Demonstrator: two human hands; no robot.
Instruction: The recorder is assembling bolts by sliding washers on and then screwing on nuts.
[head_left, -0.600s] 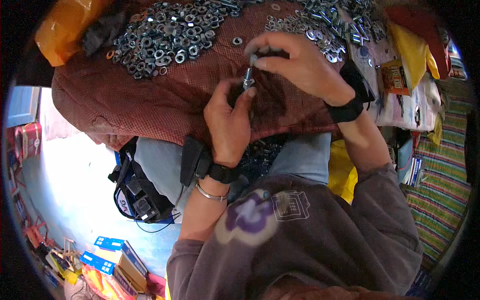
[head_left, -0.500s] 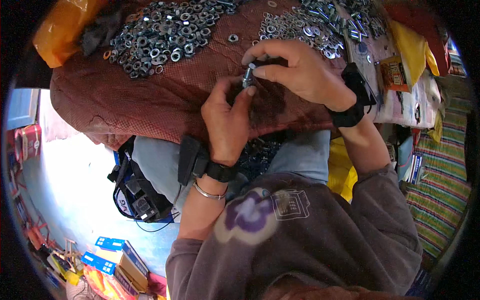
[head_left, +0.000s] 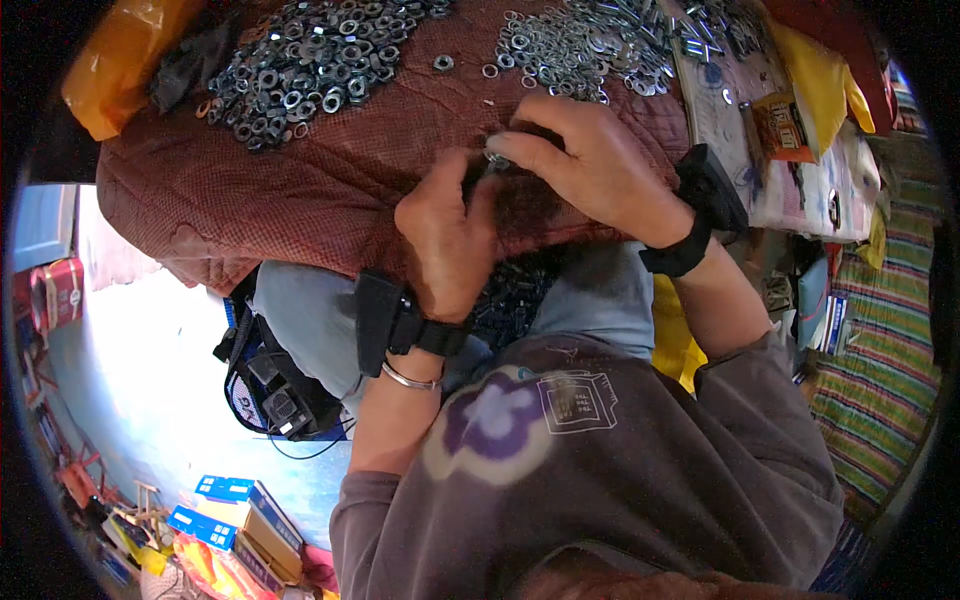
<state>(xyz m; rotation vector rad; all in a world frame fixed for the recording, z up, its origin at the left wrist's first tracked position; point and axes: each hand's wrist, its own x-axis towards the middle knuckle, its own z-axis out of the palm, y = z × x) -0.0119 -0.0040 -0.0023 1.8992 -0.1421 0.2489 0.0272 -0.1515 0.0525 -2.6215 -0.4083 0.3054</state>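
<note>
Silvery metal fastener, 1, pinched narrowly by left hand; right hand met its far end, closure not tellable. Nuts, heaped, lay beyond the grip, leftward. Steady left pinch, square alignment seemed advisable.

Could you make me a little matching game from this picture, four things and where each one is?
1. heap of silvery metal hex nuts
2. small shiny metal piece
3. heap of thin silvery metal rings
4. round silver-coloured metal bangle

A. at the fingertips of the left hand and right hand
B. around the left forearm
C. maroon textured cloth, upper right
D. same cloth, upper left

Pairs: 1-D; 2-A; 3-C; 4-B
</note>
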